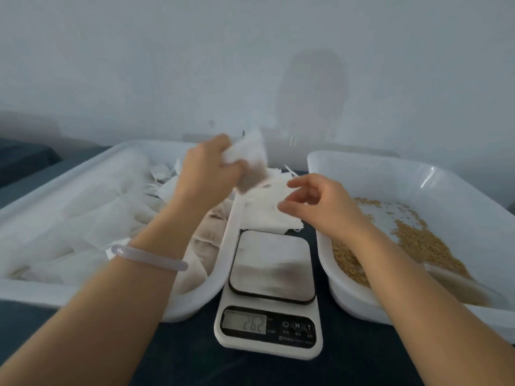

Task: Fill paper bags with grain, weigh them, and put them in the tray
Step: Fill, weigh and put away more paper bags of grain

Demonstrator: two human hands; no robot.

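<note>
Bag (252,160) aloft, perhaps part-filled, grain (423,243) in tray (362,160)

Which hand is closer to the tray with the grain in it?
Right. The right hand hovers beside the rim of the grain tray, over the empty bags. The left hand, holding a filled bag, is farther off, above the edge of the other tray.

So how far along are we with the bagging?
Done: many filled bags lie in the left tray. In hand: the left hand grips one filled bag in the air; the scale is bare and the right hand is open. Left: a stack of empty bags, and grain in the right tray.
</note>
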